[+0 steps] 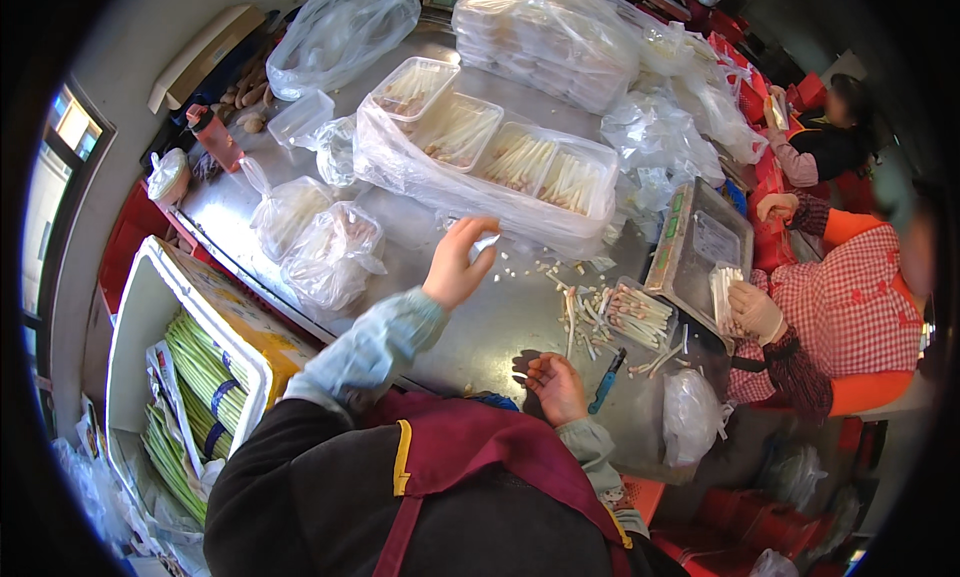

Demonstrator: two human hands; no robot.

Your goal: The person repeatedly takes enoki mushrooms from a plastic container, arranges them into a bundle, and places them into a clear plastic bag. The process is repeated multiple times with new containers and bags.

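Note:
My left hand [457, 262] is raised over the metal table [457, 352], fingers curled around a small crumpled piece of clear plastic [485, 242]. Near the table's front edge my right hand [556, 388] hovers palm up with loosely bent fingers, holding nothing. To its right lies a utility knife with a blue handle [607, 382]. A clear plastic tray of trimmed pale stalks [641, 314] sits beyond the knife, with loose stalks [574, 318] and cut bits scattered at its left. Behind, a large plastic bag [480, 198] holds several clear tubs of pale stalks [521, 155].
At the right stands a scale [701, 235]; beside it a co-worker's gloved hand [754, 312] holds a packed bundle. Knotted bags [330, 254] lie at left, near a pink bottle [216, 138]. A foam box [259, 367] of green stalks stands at lower left. Another bag [690, 415] lies front right.

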